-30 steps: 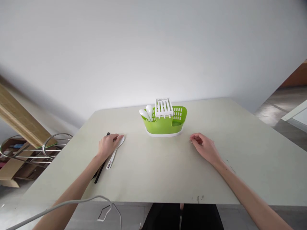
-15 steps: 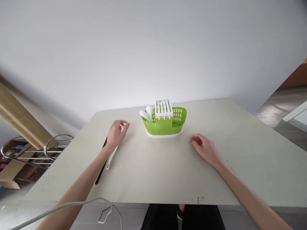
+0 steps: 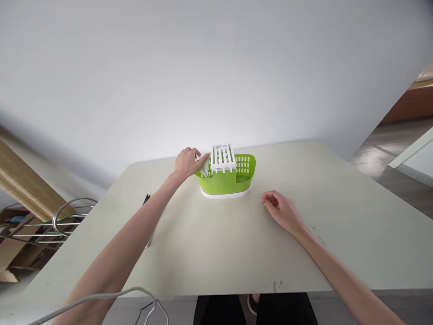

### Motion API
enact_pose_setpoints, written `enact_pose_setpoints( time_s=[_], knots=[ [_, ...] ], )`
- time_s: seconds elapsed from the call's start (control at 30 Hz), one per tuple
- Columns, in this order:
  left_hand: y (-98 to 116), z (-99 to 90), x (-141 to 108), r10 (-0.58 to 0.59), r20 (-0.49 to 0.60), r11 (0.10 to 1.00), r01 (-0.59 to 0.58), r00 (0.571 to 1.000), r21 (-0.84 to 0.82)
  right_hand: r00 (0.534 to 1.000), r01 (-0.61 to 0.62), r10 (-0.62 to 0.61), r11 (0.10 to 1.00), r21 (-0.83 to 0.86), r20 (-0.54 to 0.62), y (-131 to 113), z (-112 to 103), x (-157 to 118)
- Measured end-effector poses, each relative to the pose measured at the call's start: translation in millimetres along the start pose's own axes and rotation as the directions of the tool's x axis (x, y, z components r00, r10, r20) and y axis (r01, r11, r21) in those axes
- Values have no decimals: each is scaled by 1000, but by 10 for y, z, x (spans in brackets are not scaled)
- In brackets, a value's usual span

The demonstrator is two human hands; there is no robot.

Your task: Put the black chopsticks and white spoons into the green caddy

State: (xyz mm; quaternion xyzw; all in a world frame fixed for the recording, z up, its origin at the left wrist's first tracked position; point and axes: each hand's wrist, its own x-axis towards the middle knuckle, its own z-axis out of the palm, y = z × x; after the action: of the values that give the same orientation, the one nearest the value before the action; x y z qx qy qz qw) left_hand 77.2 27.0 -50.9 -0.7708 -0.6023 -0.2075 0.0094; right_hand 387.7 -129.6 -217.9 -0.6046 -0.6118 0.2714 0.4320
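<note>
A green basket [image 3: 219, 183] on a white base stands toward the back of the table, with a white slatted rack [image 3: 223, 158] across its middle. My left hand [image 3: 190, 162] is at the basket's left end, thumb and fingers around the tops of the white spoons [image 3: 204, 169] that stand inside. My right hand [image 3: 278, 207] rests on the table to the right of the basket, its fingers curled together with nothing visible in them. Under my left forearm lie a black stick [image 3: 146, 198] and a white utensil [image 3: 149, 241], both mostly hidden.
The pale table [image 3: 209, 253] meets a white wall behind. A grey cable [image 3: 101, 296] crosses the lower left. Beside the table at left are a metal rack [image 3: 56, 225] and cardboard boxes [image 3: 13, 246].
My left hand has moved right and away from me, from above the black stick to the spoons in the basket. The view has shifted slightly; my right hand keeps its place.
</note>
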Motion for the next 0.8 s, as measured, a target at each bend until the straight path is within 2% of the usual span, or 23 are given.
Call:
enact_pose_setpoints(
  time_s=[0.13, 0.3, 0.5, 0.8],
  knots=[
    [16, 2, 54, 13, 41, 995, -17, 999, 97, 1000, 4, -4, 1000, -2, -2, -3, 4, 0],
    [62, 11, 52, 42, 22, 995, -44, 999, 93, 1000, 4, -4, 1000, -1, -2, -10, 6, 7],
    [98, 22, 32, 17, -35, 999, -19, 999, -42, 1000, 8, -8, 1000, -3, -5, -18, 3, 10],
    [104, 7, 49, 6, -32, 949, -16, 999, -316, 1000, 20, -20, 1000, -3, -3, -4, 3, 1]
  ],
)
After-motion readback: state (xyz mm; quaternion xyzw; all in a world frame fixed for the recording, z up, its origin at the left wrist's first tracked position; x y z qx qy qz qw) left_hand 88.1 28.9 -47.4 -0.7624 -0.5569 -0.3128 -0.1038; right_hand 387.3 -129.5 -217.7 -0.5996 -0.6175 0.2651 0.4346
